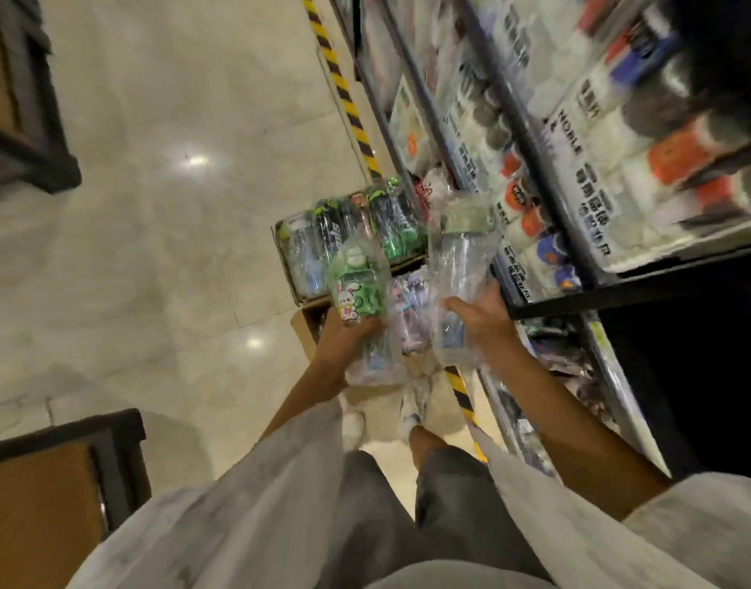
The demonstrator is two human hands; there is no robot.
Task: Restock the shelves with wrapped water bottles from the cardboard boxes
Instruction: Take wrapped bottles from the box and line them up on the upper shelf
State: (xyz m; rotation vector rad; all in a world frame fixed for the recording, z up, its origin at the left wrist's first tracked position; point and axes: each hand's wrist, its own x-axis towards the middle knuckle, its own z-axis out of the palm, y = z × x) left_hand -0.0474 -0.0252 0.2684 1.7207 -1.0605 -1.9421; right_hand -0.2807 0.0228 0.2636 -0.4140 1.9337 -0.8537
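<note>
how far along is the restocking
Done: the shelves on the right already look packed. In hand: the left hand holds a green bottle, the right hand a clear bottle. Left: the box on the floor holds more wrapped bottles.

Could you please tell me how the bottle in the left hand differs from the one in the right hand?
The left hand holds a green bottle with a cartoon rabbit sticker; the right hand holds a clear bluish bottle with no sticker showing. The clear bluish bottle reaches nearer the shelves. Both are wrapped in clear plastic.
</note>
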